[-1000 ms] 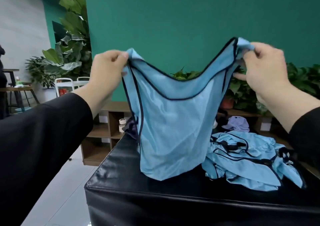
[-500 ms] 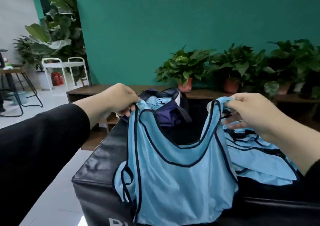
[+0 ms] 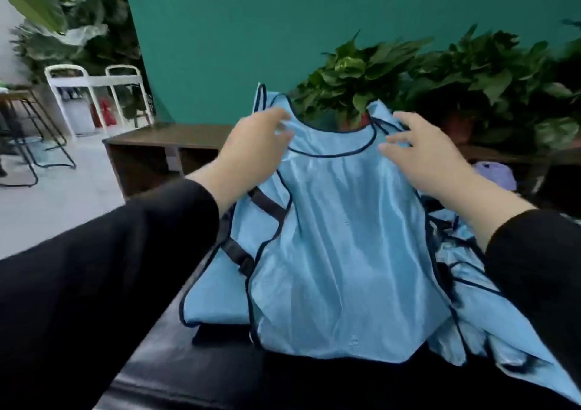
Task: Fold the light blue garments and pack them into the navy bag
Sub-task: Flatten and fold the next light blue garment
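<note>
Light blue vest (image 3: 339,252) spread front-up over the black padded surface (image 3: 195,378), top end draped over something bulky underneath, probably the bag, but couldn't tell. Navy-trimmed neckline up at the far end, hem near the front edge of the surface, still on it. Left hand (image 3: 251,149) at the left shoulder strap, fingers loosely curled; blurry, so couldn't tell if pinching the fabric or just touching. Right hand (image 3: 424,152) at the right strap, fingers fairly straight and spread, resting on the cloth. Pile of more blue garments (image 3: 490,331) just beside the vest on the right, overlapping its edge, spilling toward the right front corner. Bare black padding in front and front-left of the hem. Wooden bench (image 3: 163,139) beyond the left edge, potted plants (image 3: 408,76) along the green wall behind, open floor (image 3: 56,202) to the left.
</note>
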